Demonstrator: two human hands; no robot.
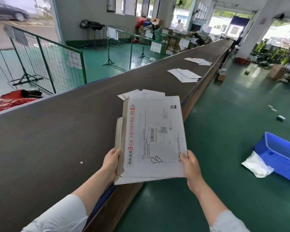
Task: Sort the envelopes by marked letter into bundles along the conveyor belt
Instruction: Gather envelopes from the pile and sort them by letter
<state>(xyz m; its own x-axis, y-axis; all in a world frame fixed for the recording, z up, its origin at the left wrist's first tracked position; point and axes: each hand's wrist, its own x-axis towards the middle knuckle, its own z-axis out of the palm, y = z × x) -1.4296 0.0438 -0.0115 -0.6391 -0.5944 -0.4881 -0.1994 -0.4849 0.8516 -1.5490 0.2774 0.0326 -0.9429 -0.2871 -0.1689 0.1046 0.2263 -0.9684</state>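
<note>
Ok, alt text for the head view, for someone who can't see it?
Left hand and right hand grip a stack of envelopes at the conveyor belt edge, top one marked B. Two envelope bundles lie farther along it; a blue crate sits on the floor.

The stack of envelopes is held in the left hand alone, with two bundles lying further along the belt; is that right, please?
Not quite: the head view shows both the left hand and the right hand gripping the stack of envelopes. A nearer bundle and a farther bundle do lie further along the conveyor belt.
</note>
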